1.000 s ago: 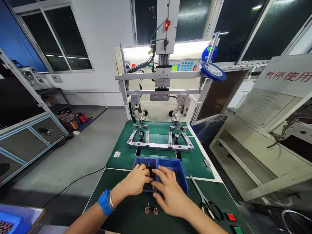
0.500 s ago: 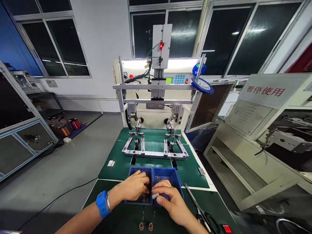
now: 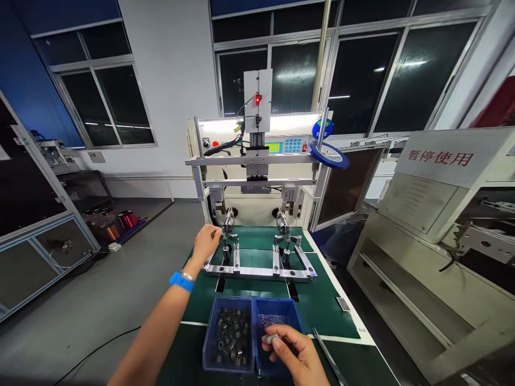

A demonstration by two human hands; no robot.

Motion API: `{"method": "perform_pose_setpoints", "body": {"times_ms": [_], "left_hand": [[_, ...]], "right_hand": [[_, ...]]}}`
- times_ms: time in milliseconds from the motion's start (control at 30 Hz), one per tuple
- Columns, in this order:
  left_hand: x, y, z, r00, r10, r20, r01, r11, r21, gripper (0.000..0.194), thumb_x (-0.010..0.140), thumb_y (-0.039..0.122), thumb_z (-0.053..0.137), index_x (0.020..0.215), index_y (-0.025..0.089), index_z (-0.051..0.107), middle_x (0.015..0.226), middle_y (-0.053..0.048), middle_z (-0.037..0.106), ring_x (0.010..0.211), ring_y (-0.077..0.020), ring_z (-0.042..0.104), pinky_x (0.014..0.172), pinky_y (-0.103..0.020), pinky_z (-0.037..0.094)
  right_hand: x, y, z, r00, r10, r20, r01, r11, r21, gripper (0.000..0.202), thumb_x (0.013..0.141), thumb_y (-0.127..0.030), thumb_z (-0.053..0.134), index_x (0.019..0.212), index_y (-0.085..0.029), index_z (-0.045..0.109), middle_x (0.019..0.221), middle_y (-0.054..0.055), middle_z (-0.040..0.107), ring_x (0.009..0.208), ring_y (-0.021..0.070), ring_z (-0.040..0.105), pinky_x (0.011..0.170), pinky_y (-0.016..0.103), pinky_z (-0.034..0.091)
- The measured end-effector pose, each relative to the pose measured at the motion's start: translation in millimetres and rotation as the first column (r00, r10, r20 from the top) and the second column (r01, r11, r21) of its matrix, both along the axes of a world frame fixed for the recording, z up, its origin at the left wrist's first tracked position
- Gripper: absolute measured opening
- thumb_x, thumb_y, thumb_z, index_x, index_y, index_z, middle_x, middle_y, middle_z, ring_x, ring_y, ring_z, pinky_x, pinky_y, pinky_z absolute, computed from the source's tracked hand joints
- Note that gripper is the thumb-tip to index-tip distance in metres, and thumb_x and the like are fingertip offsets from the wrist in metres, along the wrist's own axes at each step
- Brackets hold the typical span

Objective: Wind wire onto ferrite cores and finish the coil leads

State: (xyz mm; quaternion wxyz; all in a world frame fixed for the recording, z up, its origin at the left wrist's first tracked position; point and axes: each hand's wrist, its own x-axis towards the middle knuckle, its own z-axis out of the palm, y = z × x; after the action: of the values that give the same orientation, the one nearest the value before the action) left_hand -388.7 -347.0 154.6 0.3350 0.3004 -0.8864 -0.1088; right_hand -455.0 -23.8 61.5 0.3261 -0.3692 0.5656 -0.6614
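Note:
My left hand (image 3: 206, 243), with a blue band on its wrist, is raised at the left holder of the machine's metal frame (image 3: 257, 271). Its fingers are pressed together around something too small to make out. My right hand (image 3: 295, 351) pinches a small grey cylindrical part (image 3: 272, 338) between thumb and fingers, over the front of the right blue bin. That bin (image 3: 298, 316) holds thin wire-like pieces. Many small dark metal parts (image 3: 233, 335) fill the left blue bin (image 3: 208, 343) beside it.
Tweezers or scissors (image 3: 328, 356), cut off by the lower edge, lie right of the bins. A small metal plate (image 3: 343, 304) rests near the table's right edge. The winding machine (image 3: 257, 161) stands behind, with blue tape rolls (image 3: 329, 154) on its right post.
My left hand has left the left bin and moved forward to the machine's left holder. My right hand still holds the grey part above the right bin. The view has tilted up slightly.

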Motion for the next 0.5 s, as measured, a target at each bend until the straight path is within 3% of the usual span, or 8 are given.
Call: {"method": "perform_pose_setpoints", "body": {"times_ms": [100,300,400,500], "left_hand": [[-20.1,-19.1,6.0,0.997,0.079,0.023,-0.080,0.997,0.007,0.022,0.096,0.033,0.053,0.102,0.016,0.065,0.110,-0.008,0.067,0.095,-0.0209,0.064,0.084,-0.042,0.053],[-32.6,-27.5,-1.7,0.978,0.059,0.198,-0.062,0.998,0.009,0.021,0.094,0.035,0.057,0.096,0.016,0.066,0.104,-0.006,0.069,0.092,-0.0199,0.065,0.083,-0.041,0.055],[-33.3,-31.8,-5.9,0.962,0.056,0.268,-0.059,0.998,0.003,0.020,0.093,0.035,0.058,0.095,0.016,0.067,0.101,-0.006,0.069,0.090,-0.0196,0.066,0.082,-0.041,0.055],[-33.7,-34.5,-11.1,0.951,0.051,0.305,-0.048,0.999,-0.016,0.020,0.094,0.034,0.058,0.095,0.017,0.067,0.103,-0.006,0.069,0.093,-0.0200,0.065,0.085,-0.042,0.055]], "right_hand": [[2.4,1.9,-1.1,0.999,-0.052,0.007,0.052,0.998,-0.023,0.040,0.077,-0.059,0.071,0.091,-0.023,0.077,0.080,0.009,0.076,0.071,0.0223,0.070,0.067,0.033,0.057],[-5.5,7.9,-0.4,0.989,-0.127,-0.081,0.128,0.992,0.007,0.042,0.077,-0.063,0.067,0.091,-0.024,0.077,0.085,0.011,0.077,0.077,0.0267,0.072,0.066,0.035,0.059],[-20.0,8.3,13.5,0.964,-0.132,-0.233,0.142,0.989,0.029,0.047,0.081,-0.063,0.061,0.094,-0.021,0.075,0.084,0.012,0.076,0.074,0.0259,0.071,0.065,0.036,0.060],[-48.5,-2.4,39.9,0.851,-0.151,-0.504,0.212,0.975,0.066,0.048,0.089,-0.056,0.049,0.106,-0.017,0.069,0.079,0.009,0.075,0.069,0.0227,0.071,0.063,0.033,0.059]]}}
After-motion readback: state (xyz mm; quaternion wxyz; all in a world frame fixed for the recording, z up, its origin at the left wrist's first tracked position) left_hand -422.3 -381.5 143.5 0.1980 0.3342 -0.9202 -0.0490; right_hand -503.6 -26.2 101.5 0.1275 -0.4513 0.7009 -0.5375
